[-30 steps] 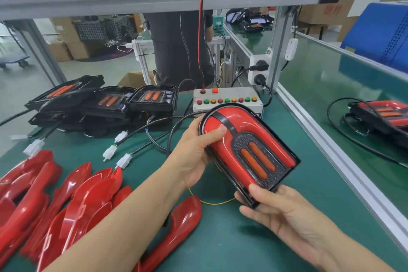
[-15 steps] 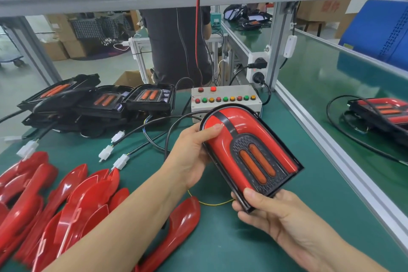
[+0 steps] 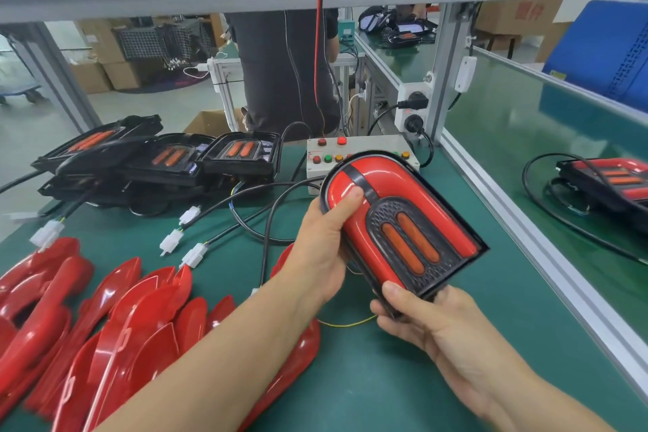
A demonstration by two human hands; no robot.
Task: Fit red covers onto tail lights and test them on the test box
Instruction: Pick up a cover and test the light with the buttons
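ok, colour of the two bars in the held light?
Orange bars, head view.

The tail light (image 3: 403, 224) with its glossy red cover (image 3: 385, 182) fitted is held tilted above the green worktop (image 3: 385, 379), just before the grey test box (image 3: 364, 145) with coloured buttons.

Readable text: basically none.
Cardboard box (image 3: 522, 12) behind the frame post has two reddish printed characters, too blurred to read. Small yellow label (image 3: 558, 73) on the blue crate (image 3: 603, 46) is illegible. Test box (image 3: 357, 151) shows a red mark by its buttons, no legible lettering.
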